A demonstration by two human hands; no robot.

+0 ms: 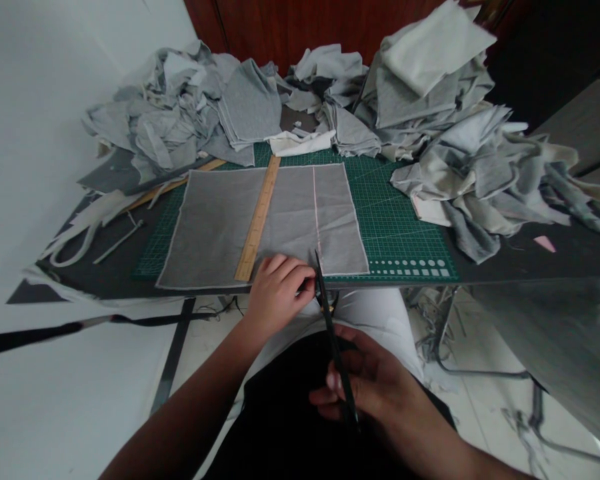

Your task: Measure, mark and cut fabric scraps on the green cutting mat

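White wall [45, 80] at left. Dark reddish wooden panelling [300, 27] behind dark tabletop [530, 257]. Pale tiled floor [485, 413] below, strewn with grey scraps. Soft, even light, dim at right corner.

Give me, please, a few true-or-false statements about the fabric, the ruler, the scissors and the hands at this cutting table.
1. The right hand holds the scissors. True.
2. The wooden ruler lies on the floor. False: it lies across the grey fabric panel.
3. The left hand rests on the panel's near edge. True.
4. The cutting mat is red. False: it is green.
5. A pale line is marked down the panel. True.
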